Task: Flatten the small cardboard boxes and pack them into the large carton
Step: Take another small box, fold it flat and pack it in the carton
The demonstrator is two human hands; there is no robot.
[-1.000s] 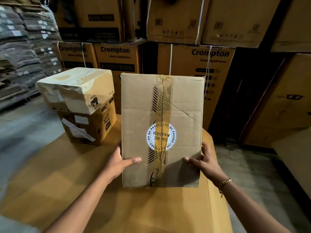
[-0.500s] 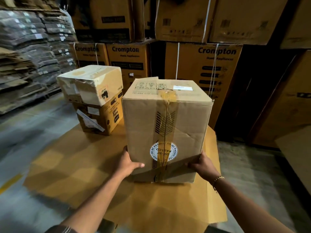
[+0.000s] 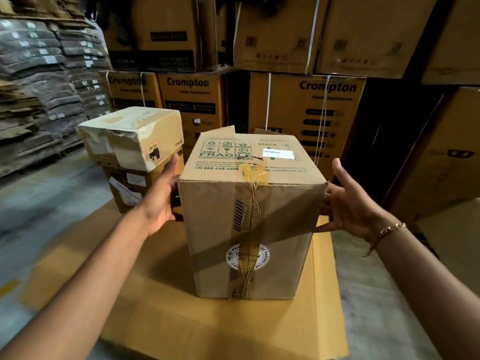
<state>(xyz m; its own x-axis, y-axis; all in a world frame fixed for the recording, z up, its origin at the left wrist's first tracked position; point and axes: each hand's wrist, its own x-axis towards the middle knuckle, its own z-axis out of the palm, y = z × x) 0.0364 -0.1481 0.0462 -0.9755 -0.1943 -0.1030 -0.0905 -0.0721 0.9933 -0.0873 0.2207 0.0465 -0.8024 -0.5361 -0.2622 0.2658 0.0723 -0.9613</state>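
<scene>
Two stacked boxes (image 3: 130, 141) stood just beyond our left hand (image 3: 159, 201), Crompton cartons (image 3: 306, 113) behind. Taped box (image 3: 252, 224) sat upright on flat cardboard (image 3: 207, 328). Our left palm lay flat against its side; our right hand (image 3: 350, 203) splayed, fingers (image 3: 327, 226) brushing right edge, gripping nothing

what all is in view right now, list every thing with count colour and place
taped box: 1, brown, upright on the flat sheet, centre
flat cardboard sheet: 1, tan, on the floor under the boxes
small stacked boxes: 2, cream-wrapped one on a brown one, left of the taped box
Crompton cartons: several, brown, stacked behind
flattened cardboard piles: many, grey-brown, far left
bracelet: 1, gold, right wrist
left hand: open, against the taped box's left side
right hand: open, fingers spread at its right edge
</scene>
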